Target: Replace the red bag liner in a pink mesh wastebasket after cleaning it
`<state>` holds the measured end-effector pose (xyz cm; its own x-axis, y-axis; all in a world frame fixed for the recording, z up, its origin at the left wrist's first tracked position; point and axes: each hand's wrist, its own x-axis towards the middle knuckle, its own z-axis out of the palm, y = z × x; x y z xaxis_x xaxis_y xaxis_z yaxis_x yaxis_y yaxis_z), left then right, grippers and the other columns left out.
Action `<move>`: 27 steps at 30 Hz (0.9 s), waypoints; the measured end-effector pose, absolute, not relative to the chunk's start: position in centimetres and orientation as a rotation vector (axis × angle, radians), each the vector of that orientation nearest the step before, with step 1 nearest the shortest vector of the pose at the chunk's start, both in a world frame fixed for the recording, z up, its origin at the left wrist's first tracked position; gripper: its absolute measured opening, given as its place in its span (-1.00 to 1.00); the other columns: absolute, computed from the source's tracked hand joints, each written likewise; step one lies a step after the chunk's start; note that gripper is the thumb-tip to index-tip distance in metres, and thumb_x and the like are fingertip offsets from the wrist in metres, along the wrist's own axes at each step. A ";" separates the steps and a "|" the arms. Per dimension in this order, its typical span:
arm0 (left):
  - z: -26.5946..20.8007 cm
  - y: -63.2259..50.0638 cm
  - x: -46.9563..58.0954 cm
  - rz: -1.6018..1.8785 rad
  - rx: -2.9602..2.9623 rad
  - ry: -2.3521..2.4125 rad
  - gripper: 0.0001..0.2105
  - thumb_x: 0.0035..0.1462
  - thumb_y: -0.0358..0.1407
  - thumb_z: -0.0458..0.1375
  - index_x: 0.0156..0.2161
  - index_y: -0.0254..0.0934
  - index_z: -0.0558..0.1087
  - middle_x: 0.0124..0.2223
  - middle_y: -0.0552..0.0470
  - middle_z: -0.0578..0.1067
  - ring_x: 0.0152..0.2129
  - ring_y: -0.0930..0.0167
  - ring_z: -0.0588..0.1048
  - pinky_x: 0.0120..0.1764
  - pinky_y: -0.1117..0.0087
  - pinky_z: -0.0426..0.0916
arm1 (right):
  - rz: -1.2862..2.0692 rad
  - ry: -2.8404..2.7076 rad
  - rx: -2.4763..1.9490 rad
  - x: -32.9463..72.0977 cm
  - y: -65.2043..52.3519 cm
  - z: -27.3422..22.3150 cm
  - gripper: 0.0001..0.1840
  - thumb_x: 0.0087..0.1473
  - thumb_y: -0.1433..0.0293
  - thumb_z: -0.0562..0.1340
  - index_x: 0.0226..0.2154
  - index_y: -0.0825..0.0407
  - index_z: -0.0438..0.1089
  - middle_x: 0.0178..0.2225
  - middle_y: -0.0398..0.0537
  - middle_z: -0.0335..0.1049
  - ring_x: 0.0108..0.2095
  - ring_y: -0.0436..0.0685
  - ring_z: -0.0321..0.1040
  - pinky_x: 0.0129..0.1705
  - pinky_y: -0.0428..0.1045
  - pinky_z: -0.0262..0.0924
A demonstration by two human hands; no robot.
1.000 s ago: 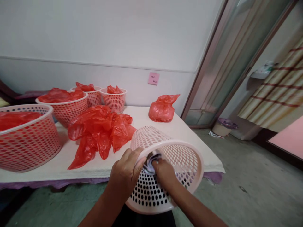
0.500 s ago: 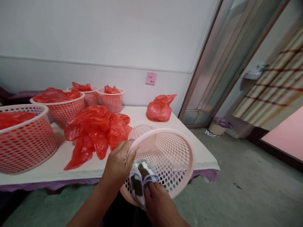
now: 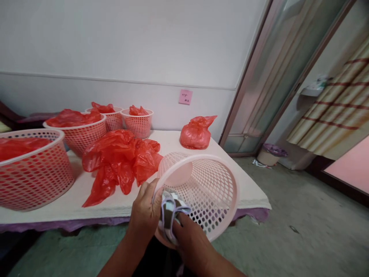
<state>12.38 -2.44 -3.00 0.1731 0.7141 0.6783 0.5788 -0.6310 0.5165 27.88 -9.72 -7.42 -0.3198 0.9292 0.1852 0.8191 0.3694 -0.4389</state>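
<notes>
A pale pink plastic basket (image 3: pixel 215 225) with a perforated wall lies tilted, its mouth turned towards me over the table's front edge. My left hand (image 3: pixel 147 207) grips the left side of its rim, thumb on the inside. Reaching into the mouth, my right hand (image 3: pixel 191 234) is closed on a cloth (image 3: pixel 169 217) with brown, white and pale blue areas and lilac edging. The cloth lies against the basket's inner wall at the lower left; my right fingertips are partly hidden by it. Crumpled red plastic bags (image 3: pixel 121 157) lie left of the basket.
Several pink baskets (image 3: pixel 65 181) holding red bags stand at the left on the white-covered table (image 3: pixel 248 182). A filled red bag (image 3: pixel 196 132) sits near the back right. A pink note (image 3: pixel 185 97) is on the wall. A bin (image 3: pixel 269 154) stands on the floor at the right.
My right hand has moved slightly up and deeper into the basket with the cloth, which is now more bunched. My left hand still grips the rim. The view has shifted slightly.
</notes>
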 end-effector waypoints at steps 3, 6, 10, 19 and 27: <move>-2.9 -2.0 12.1 1.459 2.388 1.250 -0.70 0.33 -0.29 -0.07 0.06 -0.36 0.35 -0.18 -0.09 0.45 -0.21 0.34 0.46 -0.14 0.31 0.40 | 0.087 -2.446 -1.723 30.1 -10.1 -9.6 -0.53 0.15 0.47 0.17 0.10 -0.14 0.29 -0.05 0.10 0.42 -0.12 0.27 0.42 -0.18 0.07 0.33; -2.8 -2.0 12.2 1.419 2.406 1.190 -0.70 0.33 -0.30 -0.07 0.08 -0.36 0.33 -0.15 -0.11 0.47 -0.18 0.34 0.48 -0.13 0.30 0.41 | -0.101 -2.502 -1.928 33.0 -9.8 -9.1 -0.65 0.09 0.54 0.17 -0.05 0.00 0.41 -0.15 0.20 0.44 -0.21 0.35 0.43 -0.27 0.14 0.33; -2.7 -2.3 12.7 1.338 2.392 1.149 -0.68 0.34 -0.27 -0.08 0.09 -0.37 0.32 -0.13 -0.14 0.50 -0.14 0.32 0.50 -0.11 0.27 0.44 | -0.357 -2.274 -2.322 36.1 -7.6 -5.1 -0.62 0.11 0.62 0.04 -0.08 0.09 0.40 -0.21 0.22 0.42 -0.23 0.37 0.43 -0.34 0.13 0.31; -2.8 -3.2 12.8 1.317 2.474 1.189 -0.71 0.34 -0.26 -0.10 0.09 -0.28 0.28 -0.13 -0.12 0.52 -0.21 0.33 0.55 -0.22 0.31 0.49 | -0.349 -1.919 -2.422 36.1 -0.8 -6.0 -0.63 0.16 0.62 -0.05 -0.09 0.17 0.36 -0.18 0.25 0.40 -0.19 0.30 0.42 -0.28 0.07 0.30; -3.3 -3.6 13.3 1.291 2.573 1.193 -0.71 0.33 -0.28 -0.08 0.10 -0.24 0.26 -0.18 -0.08 0.52 -0.29 0.35 0.57 -0.32 0.37 0.48 | 0.100 -2.023 -2.215 33.4 0.6 -10.8 -0.69 0.09 0.45 0.11 -0.11 0.10 0.41 -0.12 0.19 0.46 -0.21 0.19 0.45 -0.23 -0.01 0.26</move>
<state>13.28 -3.58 -3.25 0.3637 0.6426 0.6744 0.6220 -0.7065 0.3377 33.38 0.58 -10.82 0.0935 0.9946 0.0452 0.9852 -0.0859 -0.1481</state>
